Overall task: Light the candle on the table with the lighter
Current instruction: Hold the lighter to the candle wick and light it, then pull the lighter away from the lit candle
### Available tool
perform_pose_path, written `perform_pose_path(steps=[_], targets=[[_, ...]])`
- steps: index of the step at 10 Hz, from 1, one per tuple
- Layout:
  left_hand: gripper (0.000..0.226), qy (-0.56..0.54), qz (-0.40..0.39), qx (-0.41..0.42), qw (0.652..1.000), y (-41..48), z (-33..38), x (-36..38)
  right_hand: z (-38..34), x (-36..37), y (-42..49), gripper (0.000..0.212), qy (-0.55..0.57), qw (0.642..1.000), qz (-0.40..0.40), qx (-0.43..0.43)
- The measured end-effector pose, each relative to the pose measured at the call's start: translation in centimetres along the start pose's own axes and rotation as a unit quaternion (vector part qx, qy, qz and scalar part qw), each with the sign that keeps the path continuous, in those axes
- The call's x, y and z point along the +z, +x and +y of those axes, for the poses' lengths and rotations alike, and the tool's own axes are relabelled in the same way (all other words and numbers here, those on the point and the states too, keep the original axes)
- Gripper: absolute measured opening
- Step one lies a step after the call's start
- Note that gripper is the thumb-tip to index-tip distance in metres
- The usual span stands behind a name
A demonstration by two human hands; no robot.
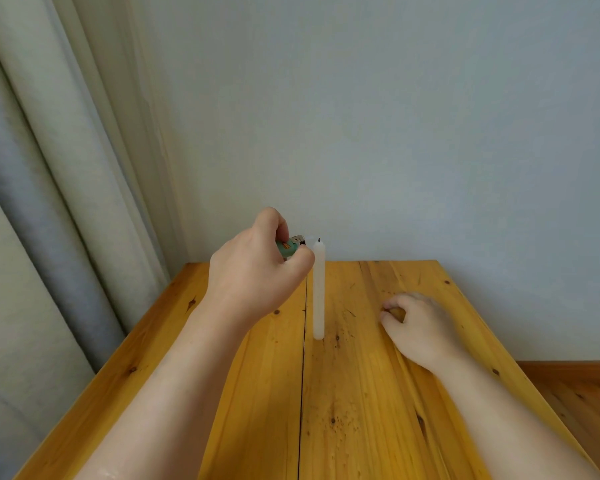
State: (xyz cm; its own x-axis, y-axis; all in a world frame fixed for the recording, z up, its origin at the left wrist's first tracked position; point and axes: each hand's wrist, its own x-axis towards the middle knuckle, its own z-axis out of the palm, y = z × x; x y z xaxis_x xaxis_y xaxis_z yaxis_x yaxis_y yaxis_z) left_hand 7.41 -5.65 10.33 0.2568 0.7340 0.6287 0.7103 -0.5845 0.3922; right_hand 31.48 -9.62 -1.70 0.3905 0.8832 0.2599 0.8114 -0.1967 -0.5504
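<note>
Left hand [253, 271] raised, fist gripping green lighter [289, 247], metal head tipped right, just beside the wick of the upright white candle [319, 289]; flame possibly there, too faint to confirm. Right hand [418, 327] rests loosely curled, empty, right of candle on wooden table [361, 393]. Curtain [49, 168] left, pale wall [395, 116] far.

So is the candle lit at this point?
Not lit: the candle stands upright with a dark wick and no visible flame. The left hand holds the lighter right beside the wick.
</note>
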Motion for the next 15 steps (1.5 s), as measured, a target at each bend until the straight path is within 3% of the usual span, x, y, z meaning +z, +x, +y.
perform_pose_path(steps=[5,8,11,12,15], targets=[[0.020,0.009,-0.001,-0.007,1.000,0.0,0.2,0.1,0.0,0.0,0.0,0.026,0.004,1.000,0.002,-0.003],[0.041,0.005,0.008,0.010,1.000,-0.2,0.4,0.0,0.1,0.1,0.0,0.026,0.001,1.000,0.001,-0.004],[0.038,-0.002,0.003,0.001,1.000,-0.2,0.4,0.0,0.1,0.0,0.0,0.026,0.001,1.000,0.001,-0.003],[0.027,-0.019,-0.025,-0.022,0.999,0.1,-0.1,-0.1,0.1,0.0,0.0,0.025,0.001,1.000,0.002,-0.005],[0.022,-0.091,-0.010,-0.123,0.988,0.8,-3.1,-1.1,0.3,0.2,0.1,0.024,0.005,1.000,0.006,-0.004]])
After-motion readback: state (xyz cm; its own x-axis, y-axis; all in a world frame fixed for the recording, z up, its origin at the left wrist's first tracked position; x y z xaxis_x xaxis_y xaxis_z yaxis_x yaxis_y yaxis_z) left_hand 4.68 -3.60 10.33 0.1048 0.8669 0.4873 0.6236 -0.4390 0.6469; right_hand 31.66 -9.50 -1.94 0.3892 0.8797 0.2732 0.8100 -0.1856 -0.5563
